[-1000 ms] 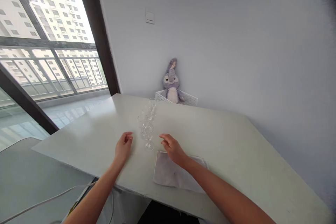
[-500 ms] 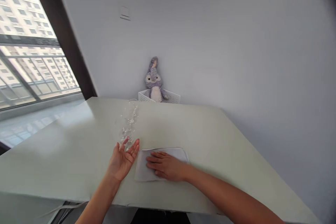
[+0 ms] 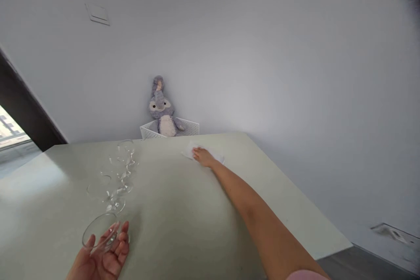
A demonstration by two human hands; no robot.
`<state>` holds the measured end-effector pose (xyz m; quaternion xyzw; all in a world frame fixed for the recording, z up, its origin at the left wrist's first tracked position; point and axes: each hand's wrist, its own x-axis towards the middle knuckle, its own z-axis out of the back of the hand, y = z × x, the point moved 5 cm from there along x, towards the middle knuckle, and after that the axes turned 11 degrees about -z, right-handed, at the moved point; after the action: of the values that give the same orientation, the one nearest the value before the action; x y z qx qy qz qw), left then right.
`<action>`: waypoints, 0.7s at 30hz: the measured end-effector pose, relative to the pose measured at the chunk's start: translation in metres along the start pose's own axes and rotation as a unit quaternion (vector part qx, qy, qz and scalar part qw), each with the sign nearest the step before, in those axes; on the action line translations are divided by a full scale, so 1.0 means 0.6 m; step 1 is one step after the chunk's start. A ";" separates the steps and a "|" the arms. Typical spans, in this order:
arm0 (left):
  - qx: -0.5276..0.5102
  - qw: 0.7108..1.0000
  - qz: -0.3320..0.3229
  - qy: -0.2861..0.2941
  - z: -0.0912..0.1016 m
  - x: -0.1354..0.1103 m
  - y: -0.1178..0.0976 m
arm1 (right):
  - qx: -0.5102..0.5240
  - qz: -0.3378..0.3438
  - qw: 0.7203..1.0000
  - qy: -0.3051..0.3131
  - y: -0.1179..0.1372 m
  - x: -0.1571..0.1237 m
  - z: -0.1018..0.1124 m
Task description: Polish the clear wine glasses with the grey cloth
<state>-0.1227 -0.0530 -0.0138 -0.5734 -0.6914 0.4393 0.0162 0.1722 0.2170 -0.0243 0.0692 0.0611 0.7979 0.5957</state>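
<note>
So, cloth (image 3: 218, 156): whitish, thin, rumpled, 1 o'clock on the table (image 3: 170, 192)
Right hand (image 3: 203, 157): palm down, flat on it
Left hand (image 3: 101, 260): cupped round a clear glass (image 3: 97, 227), 7 o'clock; can't tell if gripping

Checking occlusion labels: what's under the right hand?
A white cloth, its edges showing on both sides of the right hand. It lies on the table. The cloth's middle is covered by the hand, and the tabletop beneath it can't be seen.
</note>
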 end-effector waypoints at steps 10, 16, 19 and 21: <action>0.027 0.995 0.032 0.093 -0.086 -0.033 0.039 | -0.041 -0.277 0.957 -0.072 -0.303 -0.099 0.055; 0.004 0.980 0.040 0.193 -0.204 -0.005 0.070 | -0.056 -0.330 0.938 -0.091 -0.337 -0.196 0.058; -0.003 0.967 0.044 0.251 -0.257 0.037 0.093 | -0.062 -0.315 0.942 -0.095 -0.300 -0.226 0.053; -0.002 0.959 0.036 0.281 -0.280 0.069 0.104 | -0.064 -0.291 0.949 -0.100 -0.260 -0.243 0.049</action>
<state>0.0003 0.0767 0.0303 -0.6985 -0.6386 0.2593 0.1927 0.3657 0.1217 -0.0291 0.0892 -0.0322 0.5811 0.8082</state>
